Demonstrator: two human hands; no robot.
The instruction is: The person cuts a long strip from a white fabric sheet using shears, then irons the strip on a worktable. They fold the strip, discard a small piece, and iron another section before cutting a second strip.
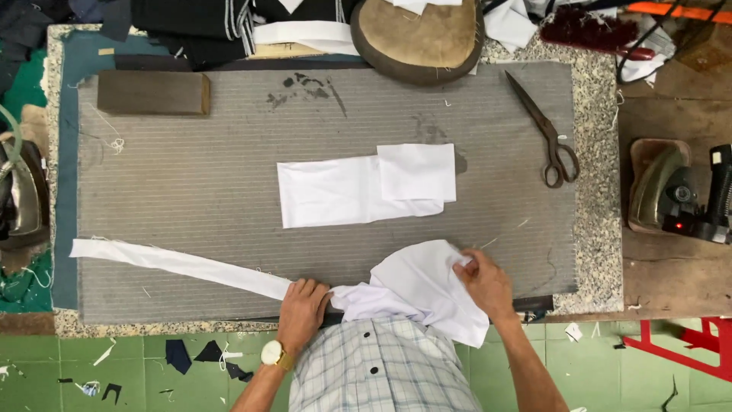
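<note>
At the near edge of the table (595,252), the person is working a piece of white fabric (415,286) that is bunching up against their checked shirt, with a long narrow strip of it trailing away to the left across the grey striped pad (191,198). The left hand (303,311) is pressing flat, fingers together, where strip and bunch are meeting; the right hand (482,284) is pinching the cloth's upper right edge between thumb and fingers. Judging by its folds, the cloth is looking light, thin and limp, likely to slide on the pad, so edges and corners are seeming the surest places to grip. Two folded white pieces (366,187) are lying mid-pad, scissors (549,133) to the right. No containers are showing.
</note>
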